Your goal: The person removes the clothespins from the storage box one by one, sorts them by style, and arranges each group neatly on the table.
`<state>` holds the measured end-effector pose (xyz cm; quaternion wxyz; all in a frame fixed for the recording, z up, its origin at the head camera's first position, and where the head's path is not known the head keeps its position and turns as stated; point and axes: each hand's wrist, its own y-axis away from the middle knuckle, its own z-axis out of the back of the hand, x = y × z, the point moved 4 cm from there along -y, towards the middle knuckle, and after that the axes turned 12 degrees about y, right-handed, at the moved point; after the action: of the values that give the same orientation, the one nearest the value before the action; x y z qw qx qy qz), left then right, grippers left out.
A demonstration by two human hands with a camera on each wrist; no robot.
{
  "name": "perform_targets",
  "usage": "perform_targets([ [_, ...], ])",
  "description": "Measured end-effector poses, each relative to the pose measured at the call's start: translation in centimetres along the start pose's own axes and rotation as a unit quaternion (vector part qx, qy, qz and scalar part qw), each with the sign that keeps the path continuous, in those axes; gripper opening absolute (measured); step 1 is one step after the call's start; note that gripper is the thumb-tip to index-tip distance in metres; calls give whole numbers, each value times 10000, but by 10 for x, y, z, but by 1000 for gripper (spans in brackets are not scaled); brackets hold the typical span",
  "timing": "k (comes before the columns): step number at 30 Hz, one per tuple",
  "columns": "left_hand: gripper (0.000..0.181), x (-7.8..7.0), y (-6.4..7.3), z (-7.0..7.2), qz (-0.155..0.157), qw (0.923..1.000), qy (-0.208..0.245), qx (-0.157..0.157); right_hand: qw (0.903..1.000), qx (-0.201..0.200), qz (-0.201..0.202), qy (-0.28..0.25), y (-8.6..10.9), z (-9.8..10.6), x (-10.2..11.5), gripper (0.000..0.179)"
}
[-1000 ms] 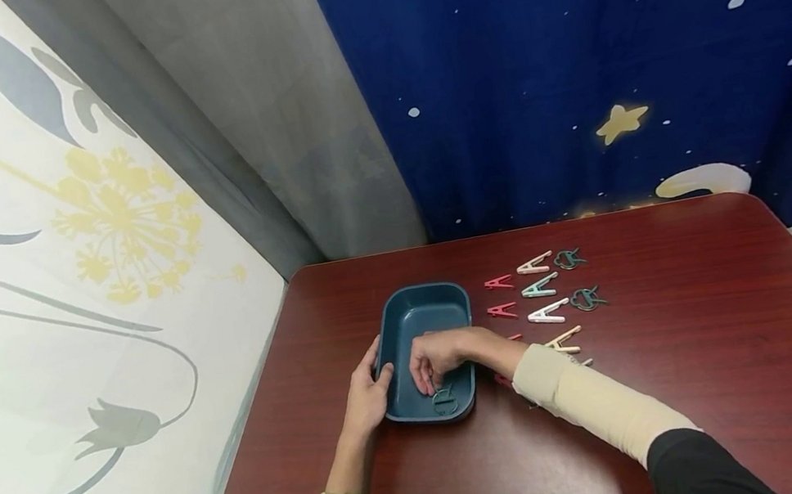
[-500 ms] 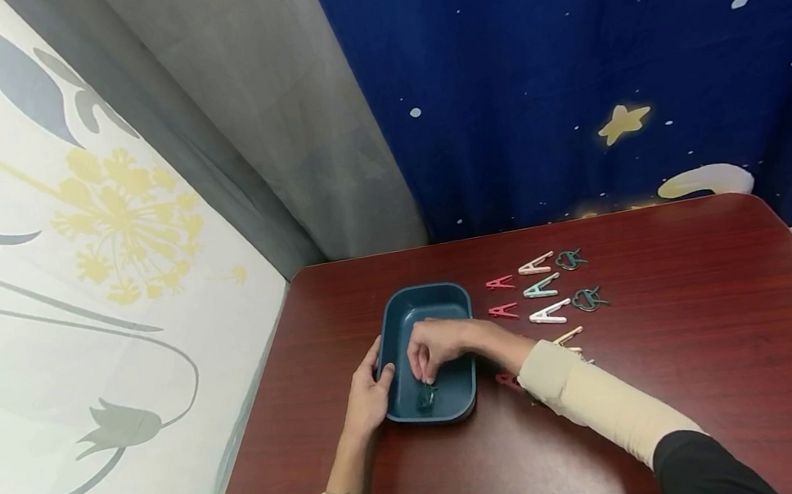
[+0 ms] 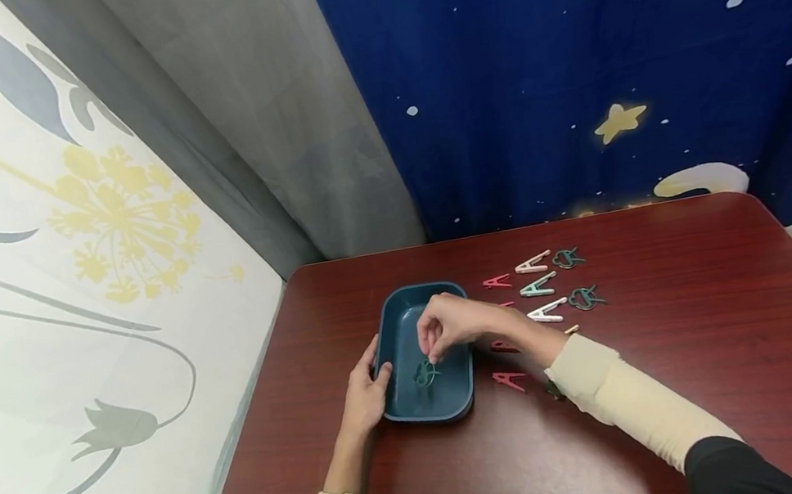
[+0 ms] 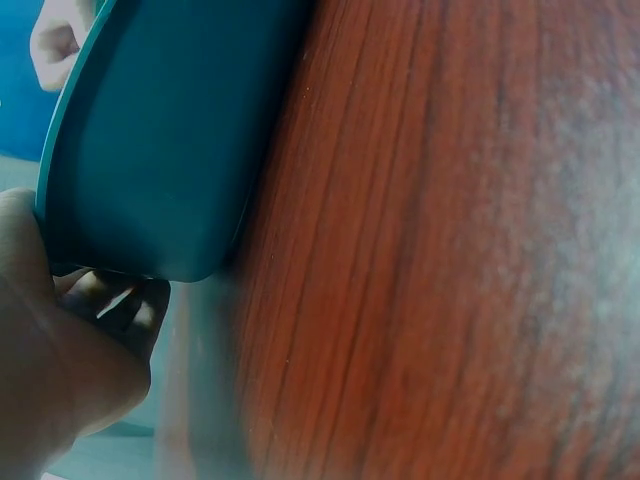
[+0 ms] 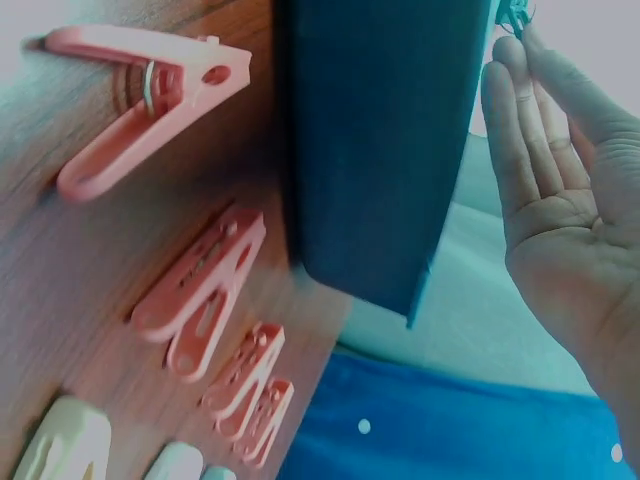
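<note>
My left hand [image 3: 364,393] holds the left side of a blue plastic bin [image 3: 465,387], thumb over the rim and fingers against the outside. In the left wrist view that hand [image 4: 70,350] grips the bin's [image 4: 150,150] corner. Over the bin's interior, my right hand [image 3: 450,324] pinches a small green wire-like clip [image 3: 425,374] between thumb and fingertips. The right wrist view shows the clip [image 5: 513,14] at the fingertips of the right hand [image 5: 570,150], above the bin's rim, with the other fingers fairly straight.
Right of the bin lie several red clothespins [image 3: 509,381], then a column of pale ones with a white clothespin [image 3: 547,312] and a mint clothespin [image 3: 538,286]. Farther right are green clips [image 3: 584,298]. My right forearm covers part of the rows. Curtains hang behind the table [image 3: 679,377].
My right hand has moved up and away from the bin's near end, carrying the pinched green clip along. More red clothespins show beside the forearm. The left hand and bin stay put.
</note>
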<state>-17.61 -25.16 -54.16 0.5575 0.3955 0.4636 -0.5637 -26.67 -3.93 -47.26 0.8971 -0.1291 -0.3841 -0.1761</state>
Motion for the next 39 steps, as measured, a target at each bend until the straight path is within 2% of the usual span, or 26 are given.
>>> perform_targets([
  [10, 61, 0, 3, 2, 151, 9998, -99, 50, 9965, -822, -63, -150, 37, 24, 2, 9],
  [21, 61, 0, 3, 4, 169, 9999, -30, 24, 9890, -1331, -238, -593, 83, 44, -8, 11],
  [26, 60, 0, 4, 4, 185, 9998, -55, 2, 9829, -1712, -316, -595, 115, 57, -18, 13],
  [31, 61, -1, 4, 2, 230, 9997, -21, 26, 9727, -2168, -682, -462, 157, 68, -34, 13],
  [39, 61, -1, 4, 0, 183, 9998, 47, 47, 9552, -2666, -1196, -473, 220, 69, -57, 13],
])
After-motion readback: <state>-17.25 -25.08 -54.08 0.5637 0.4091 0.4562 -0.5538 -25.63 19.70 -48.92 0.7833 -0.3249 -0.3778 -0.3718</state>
